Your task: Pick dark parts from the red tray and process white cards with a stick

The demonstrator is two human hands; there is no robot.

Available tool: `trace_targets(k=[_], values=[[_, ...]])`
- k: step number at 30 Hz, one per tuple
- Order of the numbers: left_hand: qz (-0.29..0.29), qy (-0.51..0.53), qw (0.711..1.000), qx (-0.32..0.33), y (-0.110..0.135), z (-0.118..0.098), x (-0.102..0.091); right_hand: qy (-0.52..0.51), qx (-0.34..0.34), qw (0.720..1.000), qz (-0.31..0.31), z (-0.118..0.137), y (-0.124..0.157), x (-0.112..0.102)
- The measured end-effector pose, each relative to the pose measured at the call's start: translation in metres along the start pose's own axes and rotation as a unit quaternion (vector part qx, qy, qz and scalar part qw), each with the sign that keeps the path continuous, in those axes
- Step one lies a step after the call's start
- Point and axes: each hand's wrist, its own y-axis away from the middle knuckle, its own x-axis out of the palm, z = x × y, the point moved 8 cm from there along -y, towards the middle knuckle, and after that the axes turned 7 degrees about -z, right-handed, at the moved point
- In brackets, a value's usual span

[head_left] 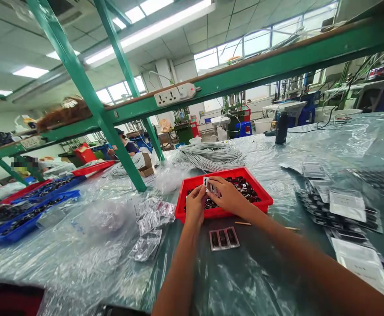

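Count: one red tray straight ahead, holding a loose heap of small dark parts, too many and too small to number. Three sealed sachets lie side by side on the plastic sheet, just in front of the tray. A scatter of foil sachets lies to the tray's left, number unclear. Two coils of grey cable: the big coil behind the tray, a smaller coil further left. Two blue trays far left, with flat red trays behind them. One black bottle stands far back. Stacks of bagged cards fan out on the right

Hands: the left hand and right hand meet over the tray's near left part. Both are pinched on one small packet, the fingers curled in and the fingertips close together. The packet is held up just above the parts and is clear of the tray rim

Edges and room: the green rack post comes down to the left of the tray, well apart from the hands. The sheet between the forearms and the three sachets lies bare. A thin stick lies by the tray's front wall. The bagged cards crowd the right side. A person works in the distance
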Motion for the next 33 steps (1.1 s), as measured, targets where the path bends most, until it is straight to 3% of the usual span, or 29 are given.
trace_targets(k=[4, 8, 15, 19, 22, 27, 33], values=[[0.005, 0.011, 1.0, 0.028, -0.029, 0.0, -0.001, -0.11, 0.073, 0.99, -0.058, -0.032, -0.01, 0.012], [0.004, 0.002, 1.0, 0.018, -0.029, 0.01, -0.009, -0.183, 0.126, 0.974, -0.04, -0.039, -0.001, 0.02], [-0.004, -0.112, 0.99, 0.084, -0.02, 0.003, -0.017, -0.125, 0.174, 0.975, -0.066, -0.038, 0.002, 0.018], [-0.116, -0.154, 0.973, 0.127, -0.025, -0.003, -0.04, -0.033, 0.235, 0.971, -0.02, -0.058, 0.0, 0.008], [-0.155, -0.094, 0.979, 0.089, -0.03, 0.001, -0.054, 0.059, 0.195, 0.979, 0.004, -0.062, -0.004, 0.0], [-0.051, 0.025, 0.998, -0.019, -0.028, 0.009, -0.035, 0.036, 0.01, 0.999, 0.011, -0.029, -0.001, 0.015], [-0.02, 0.039, 0.998, -0.037, -0.019, 0.008, -0.019, 0.034, -0.015, 0.999, 0.025, -0.022, 0.009, 0.032]])
